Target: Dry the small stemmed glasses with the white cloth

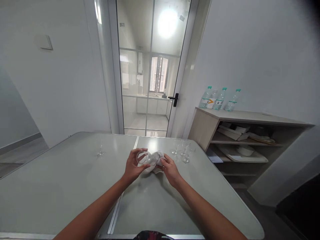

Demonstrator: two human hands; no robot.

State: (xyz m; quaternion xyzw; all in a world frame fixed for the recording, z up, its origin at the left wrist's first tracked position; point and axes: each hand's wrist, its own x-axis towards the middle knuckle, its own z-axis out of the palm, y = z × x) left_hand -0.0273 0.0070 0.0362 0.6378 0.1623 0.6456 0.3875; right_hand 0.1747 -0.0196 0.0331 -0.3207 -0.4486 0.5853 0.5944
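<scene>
My left hand is closed round the bowl of a small clear stemmed glass, which lies tilted with its rim toward the left. My right hand grips a white cloth wrapped about the foot end of that glass. Both hands are just above the table, near its middle seam. Part of the stem and foot is hidden by the cloth and fingers. Right of my hands stand several clear stemmed glasses in a group. One more stemmed glass stands alone to the left.
The pale table has a metal seam and edging. Beyond it is a glass door with a black handle. A wooden shelf unit at the right carries several plastic bottles on top, with boxes, a tray and a bowl inside.
</scene>
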